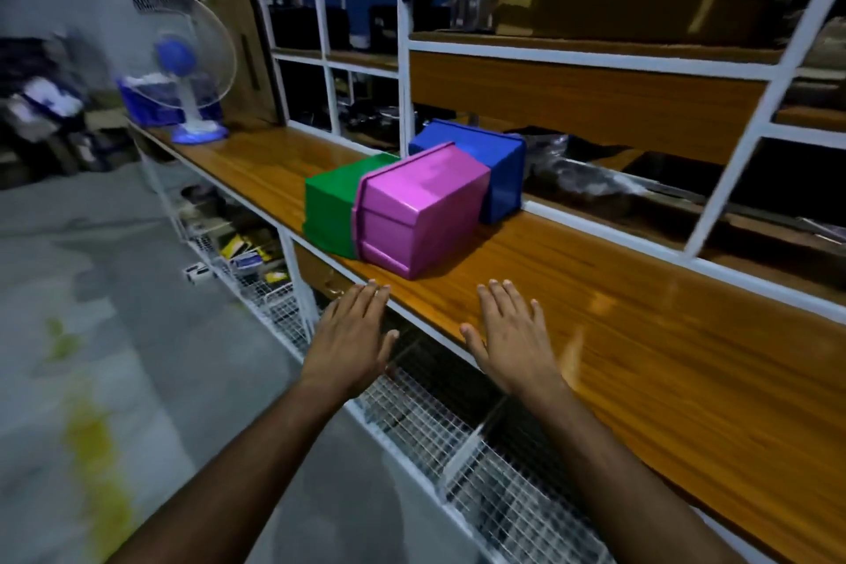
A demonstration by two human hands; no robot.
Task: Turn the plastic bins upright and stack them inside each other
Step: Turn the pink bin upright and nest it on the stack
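Three plastic bins lie close together on the wooden counter (pixel 641 334). The pink bin (pixel 416 211) lies on its side, its bottom facing me and its rim against the green bin (pixel 332 211) to its left. Behind and to the right, the blue bin (pixel 490 160) is tipped over with its bottom up. My left hand (pixel 352 334) hovers flat at the counter's front edge, fingers spread, holding nothing. My right hand (pixel 512 334) is flat over the counter, empty, a little in front of the pink bin.
A white and blue table fan (pixel 187 73) stands at the counter's far left end. White-framed shelving (pixel 405 60) rises behind the bins, with dark clutter inside. Wire mesh baskets (pixel 458 435) sit under the counter. Grey floor lies to the left.
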